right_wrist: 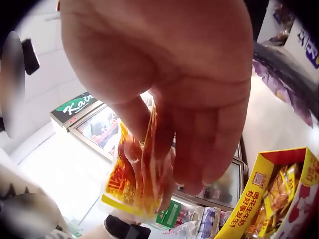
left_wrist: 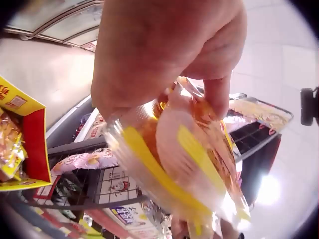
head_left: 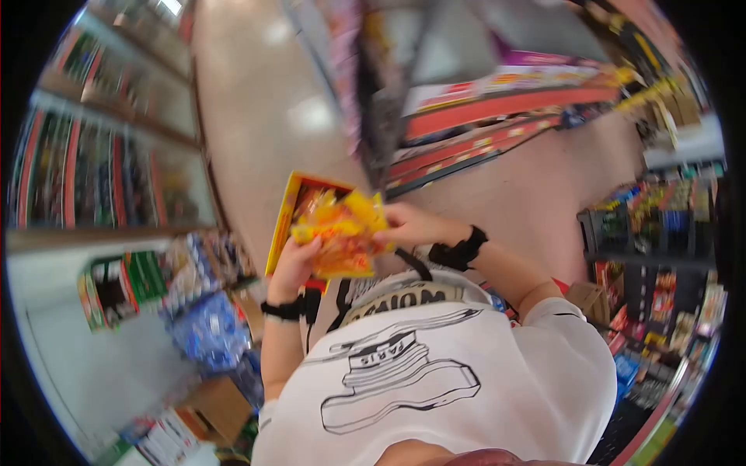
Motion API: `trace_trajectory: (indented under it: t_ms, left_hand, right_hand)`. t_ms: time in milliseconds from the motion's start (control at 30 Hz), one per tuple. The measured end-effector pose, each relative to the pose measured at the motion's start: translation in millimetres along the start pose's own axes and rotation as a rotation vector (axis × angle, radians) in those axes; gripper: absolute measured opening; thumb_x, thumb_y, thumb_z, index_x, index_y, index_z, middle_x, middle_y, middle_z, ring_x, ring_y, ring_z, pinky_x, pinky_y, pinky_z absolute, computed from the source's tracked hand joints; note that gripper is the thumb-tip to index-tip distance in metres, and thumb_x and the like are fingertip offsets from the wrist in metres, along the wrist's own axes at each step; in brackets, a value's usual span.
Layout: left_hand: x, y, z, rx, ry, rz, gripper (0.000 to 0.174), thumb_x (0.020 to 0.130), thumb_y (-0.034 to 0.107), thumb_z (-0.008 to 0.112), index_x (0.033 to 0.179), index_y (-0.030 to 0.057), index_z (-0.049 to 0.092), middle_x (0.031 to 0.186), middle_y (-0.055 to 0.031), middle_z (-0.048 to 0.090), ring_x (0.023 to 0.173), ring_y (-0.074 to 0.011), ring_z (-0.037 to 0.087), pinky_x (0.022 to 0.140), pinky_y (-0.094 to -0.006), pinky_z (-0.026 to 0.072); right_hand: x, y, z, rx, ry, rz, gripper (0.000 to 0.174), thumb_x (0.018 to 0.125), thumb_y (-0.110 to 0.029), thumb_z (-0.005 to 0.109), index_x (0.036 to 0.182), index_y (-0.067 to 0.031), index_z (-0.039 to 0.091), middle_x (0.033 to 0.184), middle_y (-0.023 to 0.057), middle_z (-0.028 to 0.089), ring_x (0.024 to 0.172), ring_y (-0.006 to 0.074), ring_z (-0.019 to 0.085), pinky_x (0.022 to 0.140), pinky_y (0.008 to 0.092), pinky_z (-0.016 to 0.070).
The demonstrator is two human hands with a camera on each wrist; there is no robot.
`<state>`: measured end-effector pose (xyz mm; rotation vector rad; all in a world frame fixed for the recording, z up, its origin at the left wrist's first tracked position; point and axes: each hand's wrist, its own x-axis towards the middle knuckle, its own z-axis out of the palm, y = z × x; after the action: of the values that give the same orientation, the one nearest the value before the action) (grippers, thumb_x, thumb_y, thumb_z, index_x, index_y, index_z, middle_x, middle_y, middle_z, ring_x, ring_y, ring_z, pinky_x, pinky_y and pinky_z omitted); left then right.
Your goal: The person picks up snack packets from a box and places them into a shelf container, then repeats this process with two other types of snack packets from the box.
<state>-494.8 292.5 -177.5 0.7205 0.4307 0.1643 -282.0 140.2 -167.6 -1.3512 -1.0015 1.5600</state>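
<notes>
Several clear snack packets (head_left: pixel 338 245) with yellow ends and orange-brown contents are held between both hands in front of the shirt. My left hand (head_left: pixel 292 266) grips their near left side; in the left wrist view the packets (left_wrist: pixel 174 154) hang from its thumb and fingers. At the right end, my right hand (head_left: pixel 416 225) pinches them, and the right wrist view shows the packets (right_wrist: pixel 134 169) between thumb and fingers. An open yellow box (head_left: pixel 281 221) with a red inside sits just beyond them. More small packets (right_wrist: pixel 279 191) lie in that box.
A dark wire cart basket (left_wrist: pixel 94 174) with packages is ahead. Glass-door coolers (head_left: pixel 109 155) line the left, above blue-wrapped packs (head_left: pixel 210 330) and a green box (head_left: pixel 148 276). Red-edged shelves (head_left: pixel 497 116) run ahead right; dark racks (head_left: pixel 649 233) stand at right.
</notes>
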Motion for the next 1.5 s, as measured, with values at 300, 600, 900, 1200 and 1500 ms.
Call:
trace_trajectory:
  t_ms: [300,600,900,1200,1500]
  left_hand:
    - [77.9,-58.8,135.0,0.266,-0.108,-0.041,0.041,0.082,0.005,0.054,0.121,0.0002,0.042,0.116,-0.0108,0.052,0.107,-0.0239,0.051,0.092,-0.0385,0.0400]
    - [151.8,-109.5,304.3,0.493,-0.520,-0.277,0.034,0.083,0.013,0.058,0.113,-0.0003,0.050,0.107,-0.0044,0.056,0.098,-0.0118,0.053,0.088,-0.0264,0.0393]
    - [213.9,-157.6,388.0,0.674,-0.797,-0.438,0.036,0.083,0.013,0.058,0.116,0.0012,0.048,0.107,-0.0039,0.055,0.098,-0.0106,0.052,0.086,-0.0251,0.0397]
    - [290.0,-177.0,448.6,0.613,-0.842,-0.433,0.036,0.082,0.011,0.059,0.116,0.0019,0.049,0.109,-0.0042,0.055,0.097,-0.0107,0.052,0.086,-0.0263,0.0404]
    - [363.7,-117.0,501.1,0.187,-0.792,-0.282,0.039,0.083,0.013,0.056,0.118,-0.0017,0.046,0.113,-0.0088,0.054,0.101,-0.0175,0.053,0.089,-0.0321,0.0405]
  right_hand:
    - [-150.7,-0.2,-65.4,0.127,0.274,-0.230,0.036,0.079,-0.001,0.057,0.114,-0.0022,0.047,0.098,0.0037,0.058,0.084,0.0098,0.057,0.070,0.0249,0.0489]
    - [-297.9,31.5,-101.1,0.251,0.756,-0.279,0.036,0.075,0.005,0.054,0.110,-0.0004,0.050,0.096,0.0017,0.059,0.082,0.0081,0.057,0.071,0.0230,0.0470]
    - [-356.9,92.6,-120.0,0.246,1.215,-0.352,0.028,0.079,0.002,0.052,0.107,0.0003,0.050,0.096,0.0022,0.059,0.083,0.0079,0.055,0.072,0.0232,0.0467]
    - [-402.3,74.4,-201.4,0.231,1.284,-0.336,0.028,0.078,0.005,0.050,0.106,-0.0003,0.052,0.094,0.0021,0.059,0.082,0.0082,0.055,0.070,0.0219,0.0455]
    - [-459.2,-24.0,-328.5,0.054,1.420,-0.612,0.029,0.082,-0.004,0.058,0.110,0.0007,0.051,0.101,0.0041,0.060,0.090,0.0107,0.056,0.082,0.0265,0.0442]
